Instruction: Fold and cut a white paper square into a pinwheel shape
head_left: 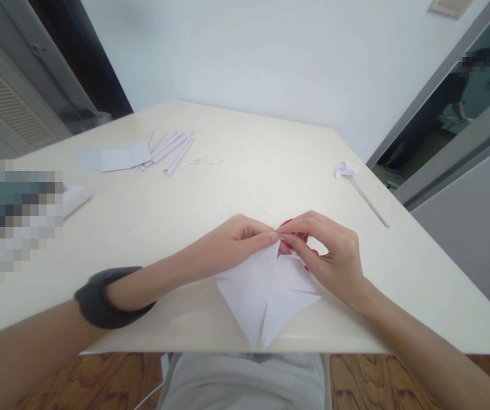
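A white paper sheet (248,290) with slits cut in from its edges hangs over the near part of the table, its lower points near the front edge. My left hand (245,239), closed, pinches the sheet's upper tip between thumb and fingers. At the same spot my right hand (330,250) is closed, thumb and forefinger pinched together at the paper's tip. Small red patches show among the right fingers; what they belong to is unclear. A finished paper pinwheel (346,169) on a rolled paper stick (370,202) lies to the right.
The white table (245,188) meets a wall at the back. Flat paper pieces (125,155) and several rolled paper sticks (176,148) lie at the back left, with small scraps (205,161) beside them. A blurred-out object (9,216) sits at the left. Another person (453,91) shows at the far right.
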`<act>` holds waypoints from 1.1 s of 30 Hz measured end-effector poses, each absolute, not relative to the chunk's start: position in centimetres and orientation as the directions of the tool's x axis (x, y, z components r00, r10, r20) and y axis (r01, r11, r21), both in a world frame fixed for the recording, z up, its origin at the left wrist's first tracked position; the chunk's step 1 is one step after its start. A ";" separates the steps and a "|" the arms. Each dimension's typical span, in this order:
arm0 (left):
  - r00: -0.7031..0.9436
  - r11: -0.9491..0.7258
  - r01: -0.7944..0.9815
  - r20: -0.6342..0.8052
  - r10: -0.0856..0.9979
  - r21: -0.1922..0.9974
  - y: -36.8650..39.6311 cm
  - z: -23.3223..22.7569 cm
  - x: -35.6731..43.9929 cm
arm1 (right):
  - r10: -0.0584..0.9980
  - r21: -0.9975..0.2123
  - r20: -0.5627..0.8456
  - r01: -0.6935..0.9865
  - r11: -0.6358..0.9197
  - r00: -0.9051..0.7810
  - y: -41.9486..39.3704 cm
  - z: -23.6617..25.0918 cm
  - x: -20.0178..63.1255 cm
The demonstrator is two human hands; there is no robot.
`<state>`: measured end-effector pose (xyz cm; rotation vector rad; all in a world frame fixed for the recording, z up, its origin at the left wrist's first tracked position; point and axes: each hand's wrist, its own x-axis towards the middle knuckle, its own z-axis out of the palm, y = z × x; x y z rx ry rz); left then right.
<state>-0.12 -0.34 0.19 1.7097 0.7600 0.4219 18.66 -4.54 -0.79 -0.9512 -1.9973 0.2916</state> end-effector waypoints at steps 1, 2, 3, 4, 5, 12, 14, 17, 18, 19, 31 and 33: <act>0.728 -0.137 0.253 -0.096 0.679 0.958 -0.3 0.2 -0.1 | 0.721 -0.519 0.611 0.521 0.677 -0.328 -4.6 -0.8 18.7; 0.727 -0.140 0.248 -0.089 0.680 0.959 -0.3 0.2 0.0 | 0.720 -0.511 0.609 0.530 0.677 -0.333 -4.6 -0.8 18.7; 0.724 -0.143 0.251 -0.088 0.684 0.958 -0.3 0.2 0.0 | 0.717 -0.500 0.611 0.538 0.679 -0.336 -4.6 -0.8 18.6; 0.719 -0.145 0.258 -0.089 0.689 0.955 -0.3 0.2 0.0 | 0.714 -0.490 0.615 0.547 0.679 -0.336 -4.6 -0.8 18.6; 0.716 -0.147 0.264 -0.092 0.692 0.953 -0.3 0.1 0.0 | 0.711 -0.480 0.618 0.554 0.680 -0.337 -4.6 -0.9 18.6; 0.708 -0.163 0.257 -0.071 0.703 0.952 -0.3 0.1 0.1 | 0.684 -0.430 0.625 0.566 0.703 -0.376 -4.6 -1.1 18.8; 0.687 -0.141 0.254 -0.076 0.722 0.957 -0.2 0.1 0.1 | 0.665 -0.372 0.632 0.596 0.711 -0.399 -4.5 -1.2 18.9; 0.661 -0.098 0.259 -0.102 0.743 0.961 0.0 0.0 0.0 | 0.631 -0.245 0.635 0.659 0.711 -0.445 -4.4 -1.4 19.0; 0.654 -0.086 0.263 -0.112 0.749 0.961 0.0 0.0 0.0 | 0.628 -0.217 0.629 0.672 0.708 -0.458 -4.4 -1.5 19.1; 0.644 -0.074 0.266 -0.120 0.756 0.961 0.0 -0.1 0.0 | 0.629 -0.203 0.622 0.680 0.704 -0.466 -4.3 -1.6 19.1; 0.643 -0.222 0.298 -0.023 0.766 0.928 -0.2 0.5 0.0 | 0.720 -0.454 0.605 0.596 0.663 -0.340 -4.5 -0.8 18.5; 0.662 -0.252 0.306 -0.015 0.749 0.918 -0.3 0.6 0.0 | 0.784 -0.596 0.551 0.523 0.609 -0.285 -4.3 -0.3 18.5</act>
